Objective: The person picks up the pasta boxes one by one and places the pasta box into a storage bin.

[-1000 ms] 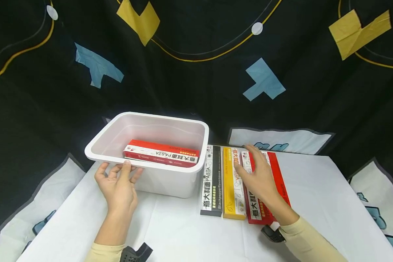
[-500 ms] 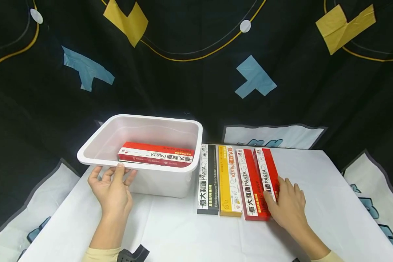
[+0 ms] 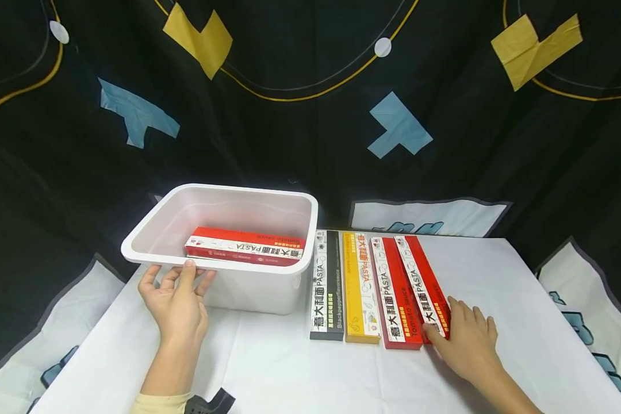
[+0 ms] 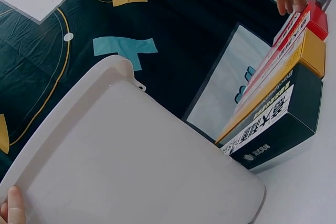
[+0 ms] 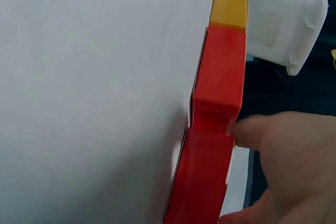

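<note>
My left hand [image 3: 176, 307] holds the near rim of a white plastic tub [image 3: 253, 290], its thumb at the rim and its fingers just below. Inside the tub lies a red and white pasta box [image 3: 245, 244]. To the right, pasta boxes lie side by side: a black one [image 3: 334, 287], a yellow one [image 3: 353, 282], a red one [image 3: 396, 293] and a slightly slanted rightmost red one [image 3: 423, 279]. At the near end of that rightmost box, my right hand [image 3: 468, 345] grips it between thumb and fingers. In the right wrist view, the red boxes' ends [image 5: 218, 72] touch.
A white cloth covers the table [image 3: 274, 368]. Behind it hangs a black curtain [image 3: 269, 144] with yellow and blue patches. The tub stands close against the black box.
My right hand has moved from above the red boxes to the rightmost one's near end. That box has shifted slightly toward me. The left hand stays at the tub's rim.
</note>
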Motion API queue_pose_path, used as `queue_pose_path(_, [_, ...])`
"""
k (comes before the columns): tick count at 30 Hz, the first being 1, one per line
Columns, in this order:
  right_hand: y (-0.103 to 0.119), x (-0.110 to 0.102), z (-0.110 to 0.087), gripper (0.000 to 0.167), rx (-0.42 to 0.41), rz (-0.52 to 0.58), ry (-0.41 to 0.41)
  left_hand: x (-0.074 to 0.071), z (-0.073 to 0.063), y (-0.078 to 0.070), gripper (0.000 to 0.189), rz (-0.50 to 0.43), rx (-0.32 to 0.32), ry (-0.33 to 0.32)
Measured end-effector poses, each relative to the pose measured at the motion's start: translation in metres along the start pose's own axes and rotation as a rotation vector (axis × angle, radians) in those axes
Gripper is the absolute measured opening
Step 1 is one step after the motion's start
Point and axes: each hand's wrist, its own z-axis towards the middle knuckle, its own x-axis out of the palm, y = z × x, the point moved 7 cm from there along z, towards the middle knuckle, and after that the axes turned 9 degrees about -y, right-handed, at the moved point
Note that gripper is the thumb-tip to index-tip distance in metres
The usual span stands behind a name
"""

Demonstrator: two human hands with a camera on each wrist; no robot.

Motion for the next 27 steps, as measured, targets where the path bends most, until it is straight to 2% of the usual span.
queue_pose_path(3, [-0.001, 0.007, -0.007, 0.091, -0.01, -0.022, 0.057, -0.003, -0.001, 0.002, 0.065, 0.009, -0.005, -0.008])
queue_pose_path(5, [-0.003, 0.01, -0.009, 0.095, -0.013, -0.031, 0.062, -0.004, -0.002, 0.003, 0.066, 0.018, -0.003, -0.007])
queue_pose_path(11, [-0.009, 0.021, -0.008, 0.103, 0.031, -0.022, 0.021, -0.007, -0.004, 0.003, 0.064, 0.034, -0.007, -0.02])
queue_pose_path(15, [-0.015, 0.028, -0.004, 0.1, 0.075, 0.012, -0.027, -0.005, -0.003, 0.001, 0.065, 0.026, 0.007, -0.013])
queue_pose_path(20, [-0.023, 0.023, 0.0, 0.086, 0.169, 0.124, -0.126, -0.002, -0.002, 0.0, 0.064, 0.017, 0.024, 0.001])
queue_pose_path(23, [-0.025, 0.015, -0.001, 0.082, 0.266, 0.223, -0.134, -0.001, -0.002, -0.001, 0.063, 0.016, 0.03, 0.004])
queue_pose_path(27, [-0.027, 0.001, -0.003, 0.087, 0.42, 0.366, -0.108, 0.0, -0.002, -0.001, 0.064, 0.018, 0.036, 0.013])
